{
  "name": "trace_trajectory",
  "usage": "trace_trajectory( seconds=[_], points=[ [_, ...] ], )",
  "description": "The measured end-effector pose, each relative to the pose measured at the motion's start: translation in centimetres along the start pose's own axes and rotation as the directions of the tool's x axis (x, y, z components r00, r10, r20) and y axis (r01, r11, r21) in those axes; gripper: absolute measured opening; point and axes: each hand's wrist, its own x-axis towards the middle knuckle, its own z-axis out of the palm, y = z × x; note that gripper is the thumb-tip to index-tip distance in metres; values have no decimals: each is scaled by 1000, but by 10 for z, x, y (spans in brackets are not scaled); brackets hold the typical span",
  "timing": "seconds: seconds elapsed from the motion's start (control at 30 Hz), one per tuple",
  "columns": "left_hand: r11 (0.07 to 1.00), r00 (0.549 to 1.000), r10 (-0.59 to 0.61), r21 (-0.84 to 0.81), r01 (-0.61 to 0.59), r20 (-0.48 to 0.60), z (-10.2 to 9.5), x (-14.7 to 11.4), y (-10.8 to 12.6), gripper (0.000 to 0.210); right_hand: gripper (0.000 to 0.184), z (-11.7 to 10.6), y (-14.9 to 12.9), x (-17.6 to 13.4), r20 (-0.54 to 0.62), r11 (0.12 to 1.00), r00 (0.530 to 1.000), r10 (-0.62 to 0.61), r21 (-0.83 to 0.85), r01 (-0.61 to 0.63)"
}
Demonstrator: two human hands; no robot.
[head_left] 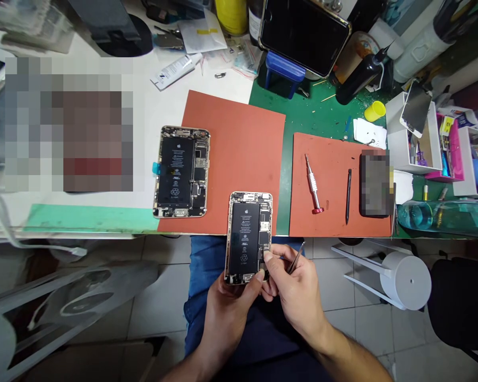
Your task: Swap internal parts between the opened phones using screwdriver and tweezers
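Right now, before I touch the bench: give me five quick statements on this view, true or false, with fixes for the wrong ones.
1. The left hand grips the held phone near its lower end. True.
2. The tweezers are in the left hand. False: the right hand holds them.
3. The second phone overlaps the left edge of the larger orange mat. True.
4. The screwdriver lies on the larger orange mat. False: it lies on the smaller orange mat.
5. The yellow cap is on the green surface. True.
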Motion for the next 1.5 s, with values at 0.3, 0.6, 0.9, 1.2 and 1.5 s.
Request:
trace_trajectory(
  seconds=[0.3,0.6,0.9,1.2,1.5],
  points=[
    [998,999,38,-45,-37,29,9,1,11,31,35,-5,-10,-2,113,993,993,-23,-116,37],
    [999,1000,6,-45,-5,10,9,0,10,29,27,-9,-9,-5,113,989,993,-26,-138,42],
    [995,1000,1,-103,-2,-9,13,1,14,25,28,-7,-10,-3,130,992,990,-49,-106,63],
    [994,1000,-7,-106,6,-6,12,-1,15,26,27,-9,-8,-3,138,996,989,-46,-68,56],
    [984,995,-95,-155,87,-44,10,6,23,36,26,-10,-11,-3,88,980,992,-94,-166,108]
  ],
)
